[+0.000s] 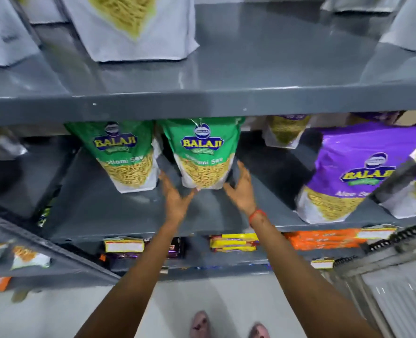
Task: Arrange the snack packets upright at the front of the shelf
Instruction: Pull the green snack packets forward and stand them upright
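Two green snack packets stand upright, set back on the middle grey shelf (128, 215): one on the left (126, 154) and one at the centre (203, 154). My left hand (175, 196) is at the centre packet's lower left corner, fingers spread, thumb near its base. My right hand (242, 189) is at its lower right corner, fingers reaching up along its side. Neither hand is closed around the packet. A purple snack packet (355, 174) stands upright further right, nearer the shelf's front edge.
The upper shelf (250, 69) holds white pouches (133, 25) and overhangs the green packets' tops. Small yellow (233, 242) and orange (324, 239) packets lie on the lower shelves. A slanted grey shelf post (55, 250) crosses at the left. My feet are on the floor below.
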The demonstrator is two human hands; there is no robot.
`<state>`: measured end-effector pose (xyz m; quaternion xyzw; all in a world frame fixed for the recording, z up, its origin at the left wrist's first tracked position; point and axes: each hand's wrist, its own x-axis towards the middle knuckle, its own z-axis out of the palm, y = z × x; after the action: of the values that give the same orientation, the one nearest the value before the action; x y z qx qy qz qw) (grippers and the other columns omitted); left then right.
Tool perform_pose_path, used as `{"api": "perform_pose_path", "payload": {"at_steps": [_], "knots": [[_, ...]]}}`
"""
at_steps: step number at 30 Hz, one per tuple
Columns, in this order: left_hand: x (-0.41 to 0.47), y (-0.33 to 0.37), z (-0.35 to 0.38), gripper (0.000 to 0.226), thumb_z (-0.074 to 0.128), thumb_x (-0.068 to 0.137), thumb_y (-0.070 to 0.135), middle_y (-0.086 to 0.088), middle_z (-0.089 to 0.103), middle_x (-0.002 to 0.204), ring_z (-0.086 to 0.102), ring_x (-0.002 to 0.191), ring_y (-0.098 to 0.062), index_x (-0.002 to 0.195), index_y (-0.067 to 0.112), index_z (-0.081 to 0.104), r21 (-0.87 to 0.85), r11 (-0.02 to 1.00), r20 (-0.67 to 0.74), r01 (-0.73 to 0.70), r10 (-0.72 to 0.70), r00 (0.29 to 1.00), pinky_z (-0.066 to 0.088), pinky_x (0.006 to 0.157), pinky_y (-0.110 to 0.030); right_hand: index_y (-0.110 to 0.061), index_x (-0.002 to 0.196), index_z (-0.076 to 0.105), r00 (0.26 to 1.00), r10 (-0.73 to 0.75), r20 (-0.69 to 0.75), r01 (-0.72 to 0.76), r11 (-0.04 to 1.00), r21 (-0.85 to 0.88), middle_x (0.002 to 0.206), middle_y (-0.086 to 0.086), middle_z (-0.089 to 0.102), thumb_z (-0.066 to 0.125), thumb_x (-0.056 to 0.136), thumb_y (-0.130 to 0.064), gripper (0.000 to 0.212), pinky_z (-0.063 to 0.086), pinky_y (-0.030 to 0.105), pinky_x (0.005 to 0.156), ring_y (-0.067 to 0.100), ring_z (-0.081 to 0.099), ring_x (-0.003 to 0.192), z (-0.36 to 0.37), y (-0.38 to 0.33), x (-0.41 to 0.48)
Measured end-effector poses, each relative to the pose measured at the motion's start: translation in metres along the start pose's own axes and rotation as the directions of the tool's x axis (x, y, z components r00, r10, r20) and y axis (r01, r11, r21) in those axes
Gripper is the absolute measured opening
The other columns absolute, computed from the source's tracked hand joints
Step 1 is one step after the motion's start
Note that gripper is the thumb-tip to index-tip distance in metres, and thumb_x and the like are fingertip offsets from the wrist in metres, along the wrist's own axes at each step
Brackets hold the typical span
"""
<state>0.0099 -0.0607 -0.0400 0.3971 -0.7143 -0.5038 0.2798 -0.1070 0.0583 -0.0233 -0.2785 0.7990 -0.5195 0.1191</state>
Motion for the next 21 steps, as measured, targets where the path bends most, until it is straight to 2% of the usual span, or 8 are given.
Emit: {"api": "perform_pose_path", "payload": {"at_steps": [2, 5, 7, 10, 13, 16, 18, 21], "knots": [[0.019, -0.011, -0.006, 0.100, 0.078, 0.070, 0.011, -0.021, 0.017, 0.156, 0.021, 0.143, -0.032, 0.144, -0.003, 0.013, 0.022, 0.999, 0.136, 0.031, -0.034, 0.990, 0.020, 0.113, -0.028, 0.004, 0.137, 0.030, 0.987, 0.108, 0.119, -0.113, 0.993, 0.041, 0.139, 0.024, 0.042, 0.066, 0.079, 0.001, 0.068, 0.033, 0.040, 0.108, 0.034, 0.040, 0.131, 0.007, 0.006, 0.013], [0.036, -0.019, -0.009, 0.076, 0.071, 0.076, 0.001, -0.020, 0.040, 0.146, 0.038, 0.135, -0.033, 0.139, -0.002, 0.029, -0.015, 1.000, 0.283, 0.024, -0.019, 0.959, 0.034, 0.112, -0.044, 0.001, 0.132, 0.033, 0.960, 0.185, 0.209, -0.206, 0.975, 0.083, 0.133, 0.024, 0.049, 0.064, 0.079, 0.004, 0.062, 0.039, 0.054, 0.105, 0.037, 0.048, 0.124, 0.011, 0.010, 0.026], [0.039, -0.019, -0.009, 0.060, 0.071, 0.076, -0.001, -0.027, 0.052, 0.132, 0.049, 0.124, -0.039, 0.127, -0.008, 0.041, -0.036, 0.999, 0.254, 0.039, -0.029, 0.967, 0.040, 0.106, -0.052, 0.001, 0.129, 0.036, 0.949, 0.215, 0.229, -0.250, 0.959, 0.136, 0.132, 0.023, 0.051, 0.064, 0.079, 0.005, 0.058, 0.042, 0.053, 0.104, 0.037, 0.051, 0.121, 0.011, 0.012, 0.030], [0.027, -0.017, -0.009, 0.053, 0.075, 0.072, 0.000, -0.028, 0.059, 0.122, 0.056, 0.115, -0.038, 0.117, -0.008, 0.048, -0.070, 0.995, 0.202, 0.070, -0.055, 0.978, 0.045, 0.101, -0.051, -0.001, 0.124, 0.040, 0.943, 0.225, 0.246, -0.264, 0.954, 0.140, 0.129, 0.021, 0.055, 0.064, 0.079, 0.003, 0.051, 0.046, 0.045, 0.099, 0.034, 0.054, 0.117, 0.005, 0.014, 0.025], [-0.003, -0.021, -0.009, 0.051, 0.078, 0.071, 0.010, -0.017, 0.065, 0.117, 0.060, 0.103, -0.026, 0.113, 0.001, 0.051, -0.044, 0.997, 0.185, 0.056, -0.047, 0.982, 0.050, 0.089, -0.036, -0.007, 0.120, 0.043, 0.936, 0.199, 0.290, -0.242, 0.963, 0.117, 0.125, 0.015, 0.057, 0.064, 0.081, -0.002, 0.045, 0.046, 0.036, 0.092, 0.024, 0.055, 0.111, -0.008, 0.018, 0.002], [-0.038, -0.027, -0.010, 0.049, 0.079, 0.070, 0.017, 0.000, 0.066, 0.105, 0.061, 0.095, -0.015, 0.111, 0.009, 0.054, 0.002, 1.000, 0.161, 0.012, -0.012, 0.987, 0.050, 0.079, -0.027, -0.012, 0.121, 0.045, 0.935, 0.174, 0.309, -0.210, 0.974, 0.087, 0.124, 0.010, 0.059, 0.066, 0.081, -0.006, 0.046, 0.045, 0.035, 0.095, 0.021, 0.055, 0.110, -0.022, 0.023, -0.024], [-0.057, -0.029, -0.009, 0.048, 0.080, 0.070, 0.020, 0.005, 0.065, 0.104, 0.062, 0.096, -0.013, 0.110, 0.014, 0.054, -0.021, 1.000, 0.157, 0.013, -0.010, 0.988, 0.050, 0.079, -0.026, -0.009, 0.124, 0.044, 0.936, 0.158, 0.314, -0.193, 0.978, 0.084, 0.124, 0.013, 0.059, 0.066, 0.081, -0.004, 0.049, 0.045, 0.034, 0.096, 0.021, 0.057, 0.108, -0.028, 0.026, -0.038], [-0.075, -0.028, -0.008, 0.052, 0.079, 0.070, 0.024, 0.002, 0.065, 0.111, 0.061, 0.100, -0.014, 0.114, 0.014, 0.053, -0.024, 0.999, 0.155, 0.035, -0.031, 0.987, 0.050, 0.084, -0.028, -0.006, 0.123, 0.044, 0.934, 0.158, 0.320, -0.189, 0.980, 0.069, 0.123, 0.016, 0.061, 0.066, 0.081, -0.004, 0.048, 0.046, 0.034, 0.097, 0.024, 0.059, 0.108, -0.035, 0.026, -0.050]]}}
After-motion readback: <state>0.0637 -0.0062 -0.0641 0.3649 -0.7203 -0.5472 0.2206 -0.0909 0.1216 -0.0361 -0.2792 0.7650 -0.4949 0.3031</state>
